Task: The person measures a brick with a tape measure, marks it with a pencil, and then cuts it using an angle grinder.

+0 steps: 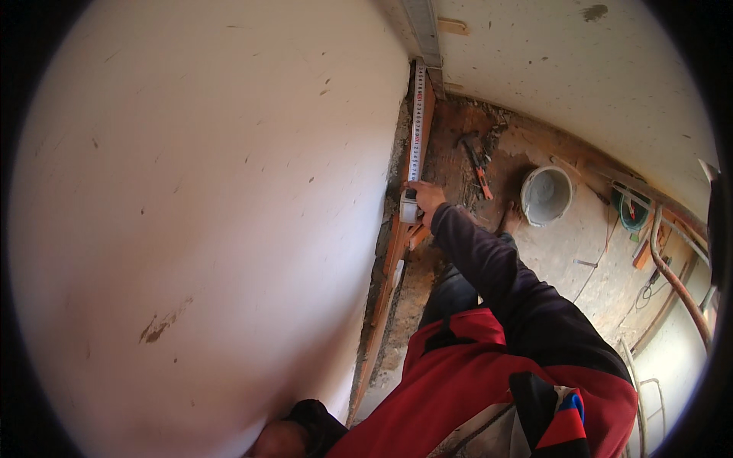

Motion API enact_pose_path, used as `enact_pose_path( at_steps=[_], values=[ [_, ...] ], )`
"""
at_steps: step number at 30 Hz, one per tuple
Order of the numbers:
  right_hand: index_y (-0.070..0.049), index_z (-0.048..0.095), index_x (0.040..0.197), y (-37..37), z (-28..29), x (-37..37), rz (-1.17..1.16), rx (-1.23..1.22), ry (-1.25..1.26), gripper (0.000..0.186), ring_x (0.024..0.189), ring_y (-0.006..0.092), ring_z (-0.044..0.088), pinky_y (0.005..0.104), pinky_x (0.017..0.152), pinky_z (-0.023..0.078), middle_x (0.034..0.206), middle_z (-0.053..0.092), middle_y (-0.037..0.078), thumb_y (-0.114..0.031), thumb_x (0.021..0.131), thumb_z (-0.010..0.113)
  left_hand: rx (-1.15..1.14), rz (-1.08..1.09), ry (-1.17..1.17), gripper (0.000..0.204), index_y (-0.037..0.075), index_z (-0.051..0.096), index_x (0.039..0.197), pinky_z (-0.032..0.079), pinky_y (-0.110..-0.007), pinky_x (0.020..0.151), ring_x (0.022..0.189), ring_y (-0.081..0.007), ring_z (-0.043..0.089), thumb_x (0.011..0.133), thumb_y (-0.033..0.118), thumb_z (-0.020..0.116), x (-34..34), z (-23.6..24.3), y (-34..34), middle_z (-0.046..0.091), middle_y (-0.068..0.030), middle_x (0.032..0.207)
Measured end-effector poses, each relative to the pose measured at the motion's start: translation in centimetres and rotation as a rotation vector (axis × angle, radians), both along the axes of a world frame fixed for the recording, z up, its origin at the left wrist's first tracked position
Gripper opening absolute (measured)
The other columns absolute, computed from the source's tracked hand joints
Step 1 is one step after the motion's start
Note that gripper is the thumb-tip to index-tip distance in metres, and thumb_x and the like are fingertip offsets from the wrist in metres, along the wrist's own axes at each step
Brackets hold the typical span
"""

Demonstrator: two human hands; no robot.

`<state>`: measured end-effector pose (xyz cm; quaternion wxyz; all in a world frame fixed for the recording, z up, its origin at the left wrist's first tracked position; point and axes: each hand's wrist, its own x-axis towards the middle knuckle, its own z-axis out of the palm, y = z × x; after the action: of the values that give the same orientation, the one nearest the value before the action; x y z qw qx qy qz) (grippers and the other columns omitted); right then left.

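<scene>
My right hand [429,198], in a dark sleeve, is closed round the case of a tape measure [409,208]. Its white blade [418,122] is pulled out along a reddish-brown strip [427,114] at the foot of the white wall. The blade's far end reaches the corner, by a grey metal post [422,30]. At the lower left, my left hand [276,441] is beside the wall, partly cut off by the picture's edge; its fingers cannot be made out.
A claw hammer [478,168] with an orange-and-black handle lies on the dirty floor, beside a pale bucket [547,196]. Further right are a green container [632,210] and a bent rusty pipe [672,278]. A bare foot [511,218] shows below the bucket.
</scene>
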<state>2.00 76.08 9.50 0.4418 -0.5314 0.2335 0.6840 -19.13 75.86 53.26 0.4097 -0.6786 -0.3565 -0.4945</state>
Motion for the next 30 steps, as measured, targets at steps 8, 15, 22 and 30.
enact_pose_path(
  at_steps=[8, 15, 22, 30],
  values=[
    [-0.014, 0.07, 0.11, -0.1, -1.5, -1.1, -0.043, -0.001, -0.069, 0.022, 0.075, 0.0245, 0.065, 0.0515, 0.062, 0.058, 0.093, 0.063, 0.004, -0.027, 0.101, 0.054, -0.013, 0.134, 0.047, 0.064, 0.0, 0.045, 0.131, 0.033, -0.043, 0.103, 0.121, -0.0261, 0.043, 0.091, 0.046, 0.064, -0.7, 0.5, -0.5, 0.044, -0.0135, 0.132],
    [-0.013, 0.073, 0.106, -0.3, -2.3, -1.4, -0.006, -0.013, -0.134, 0.022, 0.072, 0.0215, 0.065, 0.0448, 0.058, 0.055, 0.086, 0.063, 0.003, -0.024, 0.1, 0.055, -0.013, 0.155, 0.054, 0.066, 0.0, 0.045, 0.132, 0.032, -0.043, 0.103, 0.122, -0.026, 0.043, 0.091, 0.048, 0.064, 0.0, 0.0, 0.0, 0.044, -0.0135, 0.132],
    [-0.015, 0.073, 0.107, -0.5, -2.1, -1.3, -0.053, -0.026, -0.099, 0.022, 0.068, 0.0187, 0.063, 0.0418, 0.056, 0.053, 0.086, 0.065, 0.0, -0.024, 0.101, 0.054, -0.024, 0.166, 0.071, 0.067, 0.0, 0.045, 0.132, 0.032, -0.043, 0.104, 0.123, -0.026, 0.042, 0.091, 0.049, 0.064, 0.2, 0.1, 0.4, 0.044, -0.0136, 0.132],
    [-0.016, 0.072, 0.108, -0.1, -1.3, -1.2, -0.045, -0.058, -0.065, 0.022, 0.068, 0.0185, 0.063, 0.0427, 0.057, 0.054, 0.085, 0.063, 0.0, -0.027, 0.1, 0.055, -0.023, 0.18, 0.086, 0.068, -0.001, 0.044, 0.133, 0.031, -0.042, 0.104, 0.124, -0.026, 0.042, 0.09, 0.049, 0.065, 0.2, 0.3, 0.4, 0.044, -0.0137, 0.133]
  ],
)
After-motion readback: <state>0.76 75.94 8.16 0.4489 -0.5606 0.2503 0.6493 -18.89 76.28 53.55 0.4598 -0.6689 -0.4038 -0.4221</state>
